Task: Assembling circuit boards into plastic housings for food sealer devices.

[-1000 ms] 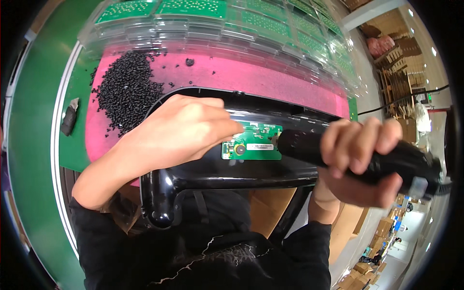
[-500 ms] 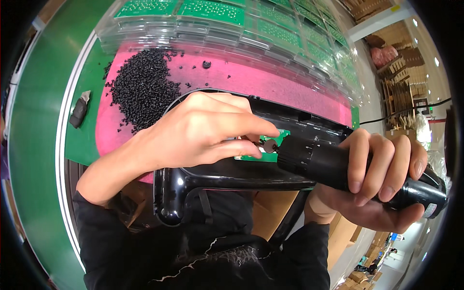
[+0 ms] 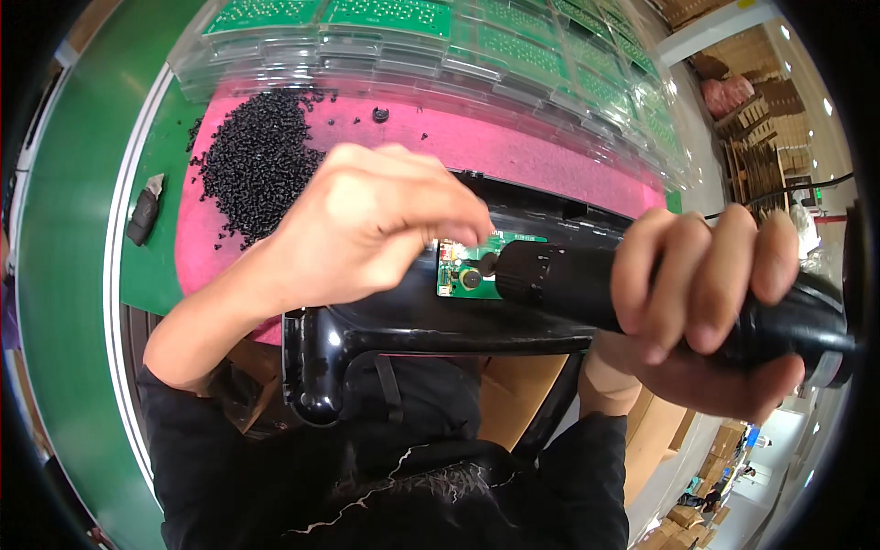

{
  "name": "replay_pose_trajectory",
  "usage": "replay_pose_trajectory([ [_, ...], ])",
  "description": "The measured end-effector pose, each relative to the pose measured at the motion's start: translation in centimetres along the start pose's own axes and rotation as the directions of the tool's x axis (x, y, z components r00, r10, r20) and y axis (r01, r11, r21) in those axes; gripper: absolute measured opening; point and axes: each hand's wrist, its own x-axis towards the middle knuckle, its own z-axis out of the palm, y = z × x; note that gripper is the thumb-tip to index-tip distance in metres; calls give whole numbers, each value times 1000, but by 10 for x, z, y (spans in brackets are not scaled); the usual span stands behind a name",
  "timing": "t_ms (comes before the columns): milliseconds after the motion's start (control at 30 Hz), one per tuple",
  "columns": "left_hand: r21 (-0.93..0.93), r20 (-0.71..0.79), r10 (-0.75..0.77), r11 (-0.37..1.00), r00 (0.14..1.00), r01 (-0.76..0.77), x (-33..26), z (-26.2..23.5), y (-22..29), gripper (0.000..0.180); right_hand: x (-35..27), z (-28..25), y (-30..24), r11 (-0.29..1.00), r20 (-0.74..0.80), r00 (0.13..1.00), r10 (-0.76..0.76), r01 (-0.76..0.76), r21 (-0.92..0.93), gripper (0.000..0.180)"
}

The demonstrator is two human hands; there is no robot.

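My right hand is wrapped round a black electric screwdriver held nearly level, its tip pointing left over a small green circuit board. The board lies inside a long black plastic housing with a rounded arm at its left end. Just left of the tip hovers my left hand, its fingers curled in toward the thumb. Whatever those fingers hold, if anything, is hidden. The screwdriver's tip shows only as a small dark shape above the board.
A heap of small black screws covers the left of a pink mat, with a few strays beside it. Behind are stacked clear trays of green boards. A small dark wrapped lump lies on the green table at left.
My left hand has drawn back up and left from the screwdriver's tip, uncovering more of the board. The screwdriver and my right hand have shifted slightly left and up.
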Motion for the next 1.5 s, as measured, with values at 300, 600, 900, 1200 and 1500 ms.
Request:
replay_pose_trajectory([
  [300,168,-66,-169,970,983,178,-4,4,1,3,-11,-6,12,906,-212,951,225,-284,-313,46],
  [600,241,-28,-198,950,980,198,-8,2,3,9,-11,0,23,848,-239,930,277,-354,-393,46],
  [900,309,23,-191,935,981,175,-6,4,5,14,-4,0,31,801,-215,912,349,-410,-437,44],
  [1200,322,50,-228,925,972,200,-6,4,5,14,-4,-12,34,833,-64,919,389,-380,-402,39],
  [1500,351,135,-213,924,968,154,-13,4,3,14,-8,-9,14,966,-205,961,184,-215,-141,36],
])
